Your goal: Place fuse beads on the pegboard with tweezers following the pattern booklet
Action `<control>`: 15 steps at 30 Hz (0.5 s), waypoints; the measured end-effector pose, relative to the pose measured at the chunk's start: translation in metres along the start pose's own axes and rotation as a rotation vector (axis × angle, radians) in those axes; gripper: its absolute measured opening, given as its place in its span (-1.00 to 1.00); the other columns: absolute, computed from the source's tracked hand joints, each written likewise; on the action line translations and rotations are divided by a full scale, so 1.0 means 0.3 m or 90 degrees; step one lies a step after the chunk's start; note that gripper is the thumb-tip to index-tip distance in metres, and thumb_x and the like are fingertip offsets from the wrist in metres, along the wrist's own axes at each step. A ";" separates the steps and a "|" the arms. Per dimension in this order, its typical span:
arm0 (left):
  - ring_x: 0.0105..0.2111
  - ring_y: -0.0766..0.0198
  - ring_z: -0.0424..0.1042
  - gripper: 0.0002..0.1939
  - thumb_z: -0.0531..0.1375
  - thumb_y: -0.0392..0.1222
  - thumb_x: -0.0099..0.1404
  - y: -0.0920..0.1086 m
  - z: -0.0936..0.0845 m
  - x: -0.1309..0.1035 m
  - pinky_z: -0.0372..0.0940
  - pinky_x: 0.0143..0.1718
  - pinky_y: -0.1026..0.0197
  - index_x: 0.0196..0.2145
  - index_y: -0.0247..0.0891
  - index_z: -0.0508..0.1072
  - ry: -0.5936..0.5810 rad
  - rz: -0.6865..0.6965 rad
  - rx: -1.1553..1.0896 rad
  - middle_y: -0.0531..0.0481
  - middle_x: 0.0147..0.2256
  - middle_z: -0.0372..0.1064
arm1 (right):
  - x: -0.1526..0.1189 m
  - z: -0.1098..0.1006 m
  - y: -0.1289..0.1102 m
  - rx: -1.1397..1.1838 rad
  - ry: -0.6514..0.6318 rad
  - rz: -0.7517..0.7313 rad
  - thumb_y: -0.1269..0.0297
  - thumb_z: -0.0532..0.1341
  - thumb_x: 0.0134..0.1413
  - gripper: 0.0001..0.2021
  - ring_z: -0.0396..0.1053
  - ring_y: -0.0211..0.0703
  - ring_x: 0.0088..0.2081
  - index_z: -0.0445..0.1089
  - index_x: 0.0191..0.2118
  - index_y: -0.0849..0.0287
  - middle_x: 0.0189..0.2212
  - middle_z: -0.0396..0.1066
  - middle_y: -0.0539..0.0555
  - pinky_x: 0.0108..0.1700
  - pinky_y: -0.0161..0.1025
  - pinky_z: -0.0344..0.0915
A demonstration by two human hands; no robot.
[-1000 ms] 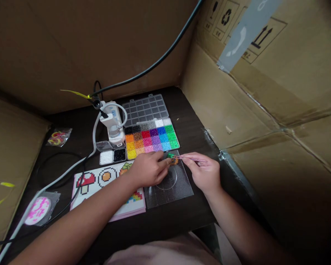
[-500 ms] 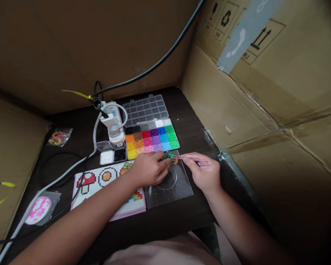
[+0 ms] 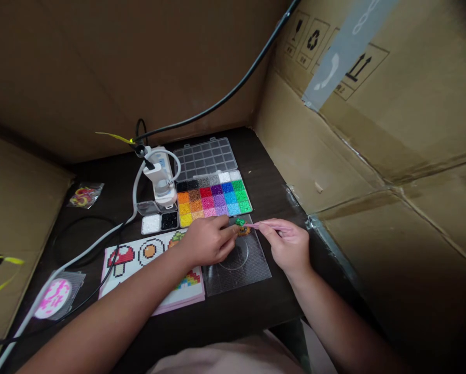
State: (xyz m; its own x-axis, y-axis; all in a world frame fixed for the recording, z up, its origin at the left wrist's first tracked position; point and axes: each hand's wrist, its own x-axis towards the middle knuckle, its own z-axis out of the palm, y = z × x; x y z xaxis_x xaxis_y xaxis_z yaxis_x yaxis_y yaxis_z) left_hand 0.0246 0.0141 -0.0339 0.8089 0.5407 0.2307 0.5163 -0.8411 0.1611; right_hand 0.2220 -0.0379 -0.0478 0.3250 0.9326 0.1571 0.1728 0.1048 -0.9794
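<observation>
A clear pegboard (image 3: 252,259) with a round outline in its middle lies on the dark table. Near its top edge sits a small bead figure, with green beads (image 3: 240,222) above orange-brown beads (image 3: 244,230). My right hand (image 3: 291,244) is closed around pink tweezers (image 3: 270,225), whose tips are at the figure's right side. From the left, my left hand (image 3: 209,240) rests over the board's edge, fingers bent and close together beside the beads. What its fingertips hold, if anything, is hidden. Under the left forearm lies a pattern sheet (image 3: 139,270) with pixel pictures.
Behind the board stands a bead box (image 3: 205,200) of many colours, its clear lid (image 3: 205,158) folded back. A smaller box of white and black beads (image 3: 160,222) adjoins it. A power strip (image 3: 161,176), cables and cardboard walls (image 3: 357,171) surround the area. A pink-white bead disc (image 3: 54,297) lies left.
The tweezers' tips have shifted slightly at the bead figure, and the tweezers look more closed. My left hand stays in nearly the same place. The view has tilted a little.
</observation>
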 end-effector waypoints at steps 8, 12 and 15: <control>-0.50 0.28 0.32 -0.68 -0.01 -0.13 0.35 -0.003 0.002 0.003 0.15 -0.56 0.23 -0.11 -0.18 0.50 -0.016 -0.007 0.003 -0.03 -0.42 0.32 | -0.002 0.005 0.007 0.006 -0.001 0.004 0.32 0.32 -0.03 -0.93 0.53 -0.13 -0.40 0.55 -0.44 0.18 -0.46 0.57 0.10 -0.32 -0.25 0.48; -0.49 0.26 0.34 -0.67 0.00 -0.11 0.34 0.002 -0.001 0.011 0.15 -0.56 0.22 -0.09 -0.16 0.49 -0.039 -0.013 0.011 -0.03 -0.40 0.34 | -0.003 0.006 0.009 0.003 0.000 0.006 0.31 0.33 -0.04 -0.93 0.53 -0.12 -0.40 0.55 -0.44 0.17 -0.46 0.56 0.10 -0.32 -0.22 0.48; -0.49 0.25 0.34 -0.67 0.00 -0.10 0.34 0.003 -0.003 0.012 0.14 -0.56 0.21 -0.11 -0.16 0.50 -0.047 -0.018 0.018 -0.03 -0.40 0.34 | -0.003 0.006 0.010 0.003 -0.004 0.003 0.32 0.33 -0.04 -0.94 0.52 -0.14 -0.41 0.55 -0.44 0.16 -0.46 0.56 0.10 -0.32 -0.23 0.48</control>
State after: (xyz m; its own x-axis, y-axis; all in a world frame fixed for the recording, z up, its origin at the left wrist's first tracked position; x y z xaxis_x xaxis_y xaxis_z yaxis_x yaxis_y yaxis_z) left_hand 0.0278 0.0154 -0.0322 0.8124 0.5623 0.1546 0.5456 -0.8264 0.1389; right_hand 0.2205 -0.0378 -0.0510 0.3194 0.9353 0.1522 0.1667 0.1027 -0.9806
